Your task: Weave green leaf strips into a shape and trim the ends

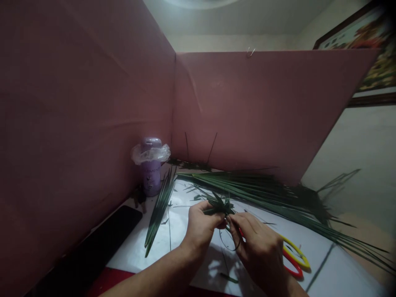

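Observation:
Near the middle of the table, my left hand (201, 220) is closed around a small bunch of folded green leaf strips (221, 205), whose cut ends stick out above the fingers. My right hand (260, 237) meets it from the right, fingertips pinched on a thin dark strip (230, 250) that curves in a loop below the bunch. The fingers partly hide where strip and bunch meet. Under and beside my right hand lie scissors with red and yellow handles (297, 258); their blades are mostly covered.
Long green palm leaves (244, 187) stretch across the back to the right edge. A smaller leaf bundle (159, 212) lies left of my hands. Beyond it stands a purple bottle (151, 173) wrapped in clear plastic. A black flat object (119, 222) lies front left. Pink panels (241, 103) enclose the back and left.

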`<state>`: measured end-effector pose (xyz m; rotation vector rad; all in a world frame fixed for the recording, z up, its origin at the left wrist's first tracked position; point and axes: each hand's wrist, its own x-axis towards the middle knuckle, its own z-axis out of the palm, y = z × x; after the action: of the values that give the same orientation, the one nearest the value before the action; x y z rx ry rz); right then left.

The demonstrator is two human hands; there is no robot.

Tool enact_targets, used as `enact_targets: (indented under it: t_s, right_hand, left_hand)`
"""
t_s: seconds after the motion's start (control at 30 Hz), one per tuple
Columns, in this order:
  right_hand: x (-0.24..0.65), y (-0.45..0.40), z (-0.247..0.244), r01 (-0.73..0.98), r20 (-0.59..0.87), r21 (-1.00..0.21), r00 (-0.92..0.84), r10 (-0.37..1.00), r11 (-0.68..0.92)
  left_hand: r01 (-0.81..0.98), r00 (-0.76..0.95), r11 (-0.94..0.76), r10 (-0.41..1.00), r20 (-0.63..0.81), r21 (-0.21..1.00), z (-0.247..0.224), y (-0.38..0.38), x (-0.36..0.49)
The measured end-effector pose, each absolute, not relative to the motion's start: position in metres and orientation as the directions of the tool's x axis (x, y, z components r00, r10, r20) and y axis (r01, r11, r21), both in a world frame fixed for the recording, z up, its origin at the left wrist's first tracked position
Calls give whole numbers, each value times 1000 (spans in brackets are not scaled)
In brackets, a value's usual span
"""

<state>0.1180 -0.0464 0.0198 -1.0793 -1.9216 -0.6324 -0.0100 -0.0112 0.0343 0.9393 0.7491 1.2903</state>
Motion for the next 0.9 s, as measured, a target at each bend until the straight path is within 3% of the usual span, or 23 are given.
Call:
enact_targets:
  t_s: [0.17, 0.37, 0.57, 0.77, 0.9]
  right_hand:
    - [120, -44, 17, 864, 831, 25, -297, 470, 503]
    - [119, -49, 19, 866, 847, 146, -359, 392, 478]
    - [121, -44, 15, 864, 846, 171, -375, 379, 473]
    - [119, -43, 15, 859, 837, 18, -293, 463, 512]
    - [111, -49, 15, 807, 784, -283, -116, 609, 518]
  left_hand:
    - [-430, 167, -19, 981, 101, 903, 36, -13, -10]
    - [-406, 105, 4, 994, 42, 914, 35, -8, -13]
    - [-421, 149, -44, 982, 117, 906, 36, -14, -10]
    - [-406, 84, -77, 989, 122, 911, 33, -9, -13]
    - [-409, 38, -114, 989, 142, 905, 33, -4, -14]
